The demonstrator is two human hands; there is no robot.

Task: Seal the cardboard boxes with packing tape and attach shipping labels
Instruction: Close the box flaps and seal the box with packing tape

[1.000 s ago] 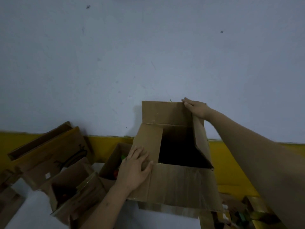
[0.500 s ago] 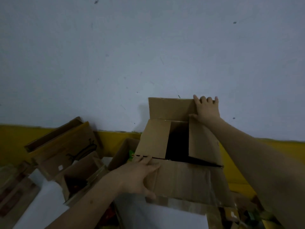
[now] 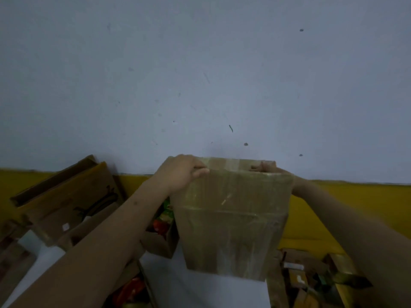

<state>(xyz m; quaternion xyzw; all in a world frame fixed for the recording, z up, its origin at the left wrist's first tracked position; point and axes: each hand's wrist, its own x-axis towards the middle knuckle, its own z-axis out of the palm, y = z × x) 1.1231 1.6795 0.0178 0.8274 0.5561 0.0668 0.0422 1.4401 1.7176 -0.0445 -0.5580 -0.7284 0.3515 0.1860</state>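
I see the cardboard box (image 3: 231,218) held upright over the white surface (image 3: 200,292) — my left hand (image 3: 180,174) grips its top left corner. My right hand (image 3: 266,168) curls over the top right edge.

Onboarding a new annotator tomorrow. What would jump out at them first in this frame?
The cardboard box at centre, gripped at its far top edge by the left hand and the right hand, its near face shiny with clear tape. Next, the leaning cardboard piece with a dark curved mark against the wall at left. Then the red and green items in an open box just left of the held one.
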